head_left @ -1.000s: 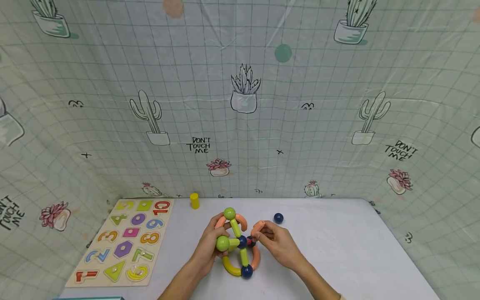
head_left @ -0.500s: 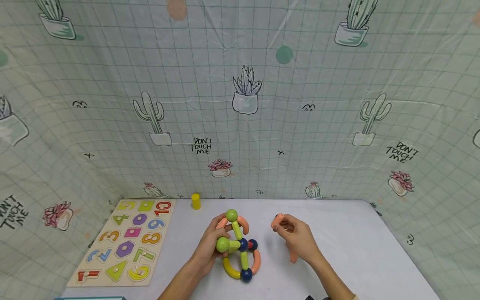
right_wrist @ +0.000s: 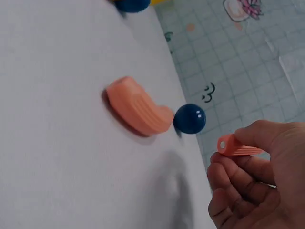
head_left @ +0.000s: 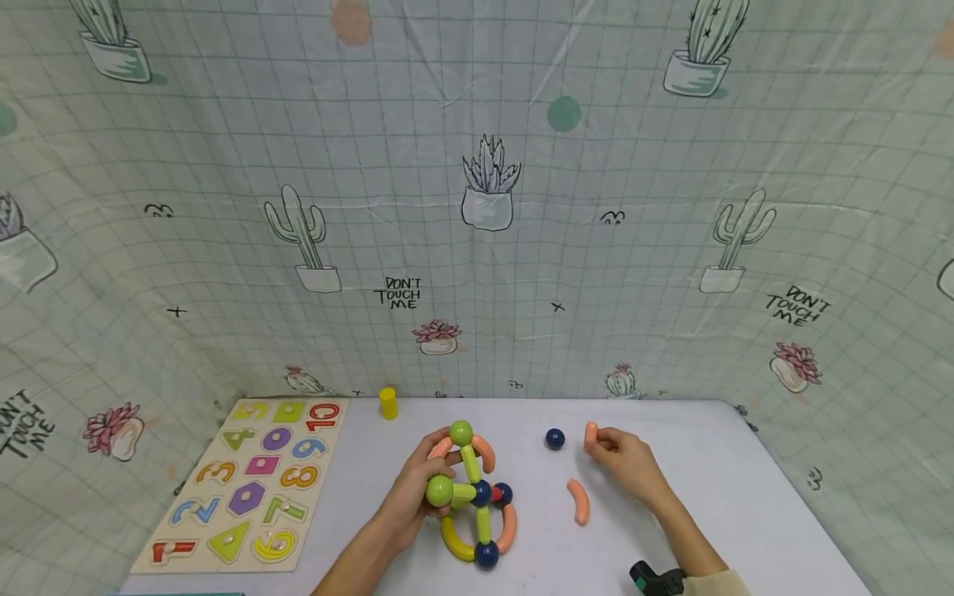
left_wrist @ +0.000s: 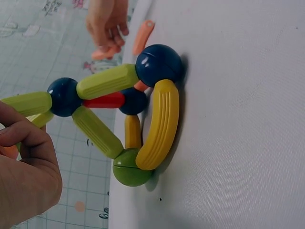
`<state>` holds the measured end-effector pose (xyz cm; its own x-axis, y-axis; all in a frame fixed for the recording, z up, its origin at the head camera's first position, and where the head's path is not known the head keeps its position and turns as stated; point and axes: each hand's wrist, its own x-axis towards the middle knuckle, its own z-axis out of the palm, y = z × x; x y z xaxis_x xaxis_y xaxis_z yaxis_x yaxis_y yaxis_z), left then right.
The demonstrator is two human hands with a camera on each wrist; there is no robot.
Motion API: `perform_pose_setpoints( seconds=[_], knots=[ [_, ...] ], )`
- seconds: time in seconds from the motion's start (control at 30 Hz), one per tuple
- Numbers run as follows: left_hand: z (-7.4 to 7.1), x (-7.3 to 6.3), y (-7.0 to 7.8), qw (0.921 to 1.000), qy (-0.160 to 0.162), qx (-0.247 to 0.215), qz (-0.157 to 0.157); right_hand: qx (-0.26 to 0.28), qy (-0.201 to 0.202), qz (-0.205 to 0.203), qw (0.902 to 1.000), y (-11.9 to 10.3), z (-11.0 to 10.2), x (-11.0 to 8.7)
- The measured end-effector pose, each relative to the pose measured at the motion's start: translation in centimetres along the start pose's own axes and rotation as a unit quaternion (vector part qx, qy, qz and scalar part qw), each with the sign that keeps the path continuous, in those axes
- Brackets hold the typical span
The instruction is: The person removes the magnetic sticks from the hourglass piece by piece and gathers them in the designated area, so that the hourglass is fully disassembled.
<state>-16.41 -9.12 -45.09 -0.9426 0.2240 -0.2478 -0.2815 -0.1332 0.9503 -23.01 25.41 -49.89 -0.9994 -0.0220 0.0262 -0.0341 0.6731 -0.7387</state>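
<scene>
My left hand point(head_left: 408, 501) grips a built frame of magnetic sticks and balls point(head_left: 483, 494) by its left side. Lime straight sticks, a red one, and yellow and orange curved ones join its green and dark blue balls. In the left wrist view a yellow curved stick point(left_wrist: 162, 126) links a blue ball and a green ball low on the frame. Over to the right, my right hand point(head_left: 633, 468) pinches an orange curved stick point(right_wrist: 233, 145) between thumb and fingers, above the table. A second orange curved stick point(head_left: 579, 502) lies loose nearby, and a dark blue ball point(head_left: 555, 439) sits behind it.
A wooden number and shape puzzle board point(head_left: 261, 488) lies on the left of the white table point(head_left: 715, 480). Near the back edge stands a yellow cylinder point(head_left: 387, 403). A cactus-print cloth point(head_left: 484, 265) hangs behind.
My right hand has moved right, away from the frame, with the orange curved stick still pinched. The loose orange stick has come into full view. My left hand stays nearly in place.
</scene>
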Motion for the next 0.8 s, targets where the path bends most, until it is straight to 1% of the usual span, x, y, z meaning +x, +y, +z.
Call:
perform_pose_setpoints(
  seconds=[0.13, 0.23, 0.33, 0.5, 0.67, 0.8],
  knots=[
    [-0.1, 0.0, -0.1, 1.0000, -0.007, 0.002, 0.005, -0.041, -0.007, 0.017, 0.9990, 1.3, -0.1, 0.2],
    [-0.1, 0.0, -0.2, 1.0000, -0.008, 0.003, 0.005, -0.057, -0.006, 0.034, 0.9978, 1.9, -0.1, 0.4],
    [-0.1, 0.1, -0.2, 1.0000, -0.006, 0.001, 0.004, -0.073, 0.006, 0.051, 0.9960, 2.3, 0.0, 0.6],
    [-0.1, 0.2, -0.1, 1.0000, -0.004, 0.002, 0.004, -0.080, 0.024, 0.069, 0.9941, 2.3, 0.0, 0.6],
    [-0.1, 0.1, -0.1, 1.0000, -0.002, 0.006, 0.006, -0.085, 0.031, 0.067, 0.9937, 2.5, 0.1, 0.5],
    [-0.1, 0.2, -0.2, 1.0000, -0.002, 0.006, 0.006, -0.087, 0.024, 0.052, 0.9945, 2.7, 0.1, 0.5]
  ],
)
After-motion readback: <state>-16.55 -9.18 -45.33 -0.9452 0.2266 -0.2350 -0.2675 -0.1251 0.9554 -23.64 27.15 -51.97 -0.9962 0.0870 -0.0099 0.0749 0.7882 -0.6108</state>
